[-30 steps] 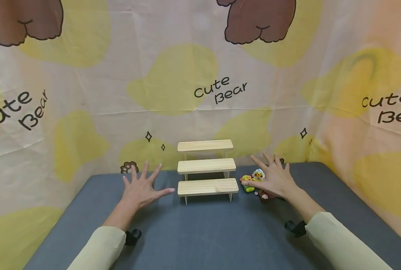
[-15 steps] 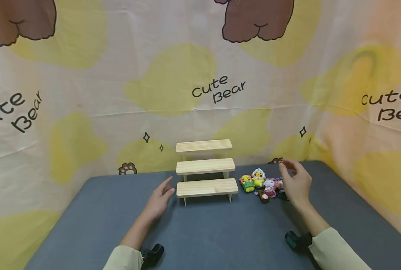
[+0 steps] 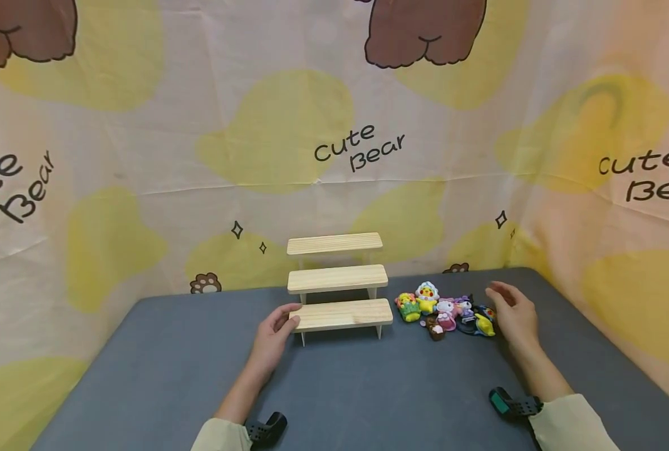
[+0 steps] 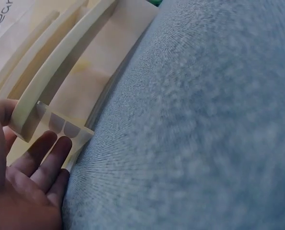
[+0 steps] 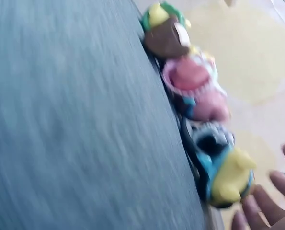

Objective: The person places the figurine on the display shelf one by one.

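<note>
A three-tier wooden step stand (image 3: 342, 314) with clear legs stands near the back of the table. My left hand (image 3: 272, 335) is at its lower left corner; the thumb and index finger pinch the end of the bottom board (image 4: 61, 60), and other fingers reach beside the clear leg (image 4: 68, 125). To the right of the stand lies a cluster of small toy figurines, among them a green and yellow one (image 3: 408, 308), a pink one (image 3: 446, 314) and a brown one (image 3: 435, 329). My right hand (image 3: 516, 316), loosely bent, is just right of the yellow figurine (image 5: 231, 177) and holds nothing.
The grey-blue table (image 3: 334, 394) ends at a printed cloth backdrop (image 3: 267, 138) hung behind it and along both sides. A black wrist strap (image 3: 267, 429) is on the left arm and another (image 3: 512, 404) on the right.
My spread hands have drawn in their fingers. The left has moved right and taken hold of the stand's bottom board. The right has moved right, uncovering the figurines.
</note>
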`<state>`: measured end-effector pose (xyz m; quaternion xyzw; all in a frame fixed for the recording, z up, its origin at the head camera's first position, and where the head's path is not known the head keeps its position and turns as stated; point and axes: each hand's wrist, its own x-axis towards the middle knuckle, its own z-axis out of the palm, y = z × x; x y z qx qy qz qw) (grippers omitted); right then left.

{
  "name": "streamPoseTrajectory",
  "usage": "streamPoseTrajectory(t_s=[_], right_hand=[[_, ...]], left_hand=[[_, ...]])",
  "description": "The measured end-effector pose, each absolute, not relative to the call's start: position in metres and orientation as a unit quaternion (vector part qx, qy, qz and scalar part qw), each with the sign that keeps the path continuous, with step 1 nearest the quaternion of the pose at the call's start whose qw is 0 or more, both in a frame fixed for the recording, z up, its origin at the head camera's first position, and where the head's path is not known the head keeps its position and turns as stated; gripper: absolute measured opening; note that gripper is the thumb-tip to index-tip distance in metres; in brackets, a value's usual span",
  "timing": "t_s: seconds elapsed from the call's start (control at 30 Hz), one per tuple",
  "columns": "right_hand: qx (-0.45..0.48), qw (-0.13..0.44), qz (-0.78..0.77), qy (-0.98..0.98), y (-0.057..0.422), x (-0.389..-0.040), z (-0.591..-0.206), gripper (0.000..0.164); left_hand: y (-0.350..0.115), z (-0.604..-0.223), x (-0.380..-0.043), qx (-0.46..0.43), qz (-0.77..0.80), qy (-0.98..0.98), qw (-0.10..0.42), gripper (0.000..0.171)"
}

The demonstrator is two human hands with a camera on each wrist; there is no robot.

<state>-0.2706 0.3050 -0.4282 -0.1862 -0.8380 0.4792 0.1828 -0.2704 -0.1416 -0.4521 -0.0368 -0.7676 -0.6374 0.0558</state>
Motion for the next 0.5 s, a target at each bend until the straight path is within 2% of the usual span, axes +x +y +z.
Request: streamPoseTrajectory(t_s=[0.2,0.5], right_hand=[[-0.082,0.055,0.416,-0.904,0.333,-0.266,-0.430,0.063],[0.013,-0.030,0.366,-0.930,0.356,-0.263,-0.424,0.065]], left_hand=[[-0.142,-0.456,-0.269,-0.044,-0.637,-0.766,0.073,0.031],[-0.142,-0.456,-0.267,-0.048,-0.634,-0.769,0.073,0.033]])
